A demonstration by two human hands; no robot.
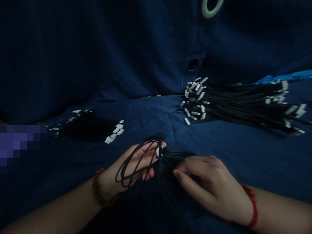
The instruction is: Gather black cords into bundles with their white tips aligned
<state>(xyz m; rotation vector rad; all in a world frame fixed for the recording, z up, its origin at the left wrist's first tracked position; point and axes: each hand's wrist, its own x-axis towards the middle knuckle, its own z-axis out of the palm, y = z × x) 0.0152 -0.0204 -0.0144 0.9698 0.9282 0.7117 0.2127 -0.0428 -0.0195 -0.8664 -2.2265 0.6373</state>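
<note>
1. At the lower middle of the frame, as I see it in the head view, the left hand (135,162) holds a bundle of black cables (177,152), fingers curled around it by the white connectors (159,152); several loops (124,164) hang over the palm toward the wrist, their long axis tilting from lower left up to the right
2. Just right of the white connectors, the right hand (216,187) faces them with thumb and forefinger brought close together; whether a strand is pinched there, I cannot tell
3. Between the hands, the cables part two ways: one spread runs nearly level toward the right hand's knuckles, the other slants down toward the bottom of the frame, passing left of that thumb
4. Nearer to the white connectors is the left hand, which touches them; the right hand sits a little lower and apart, its fingertips pointing left at the bundle
5. Upper right of the frame, well apart from both, a larger pile of cables (239,104) lies roughly sideways on the blue cloth (156,120), while a smaller dark pile (90,128) rests at middle left
</note>
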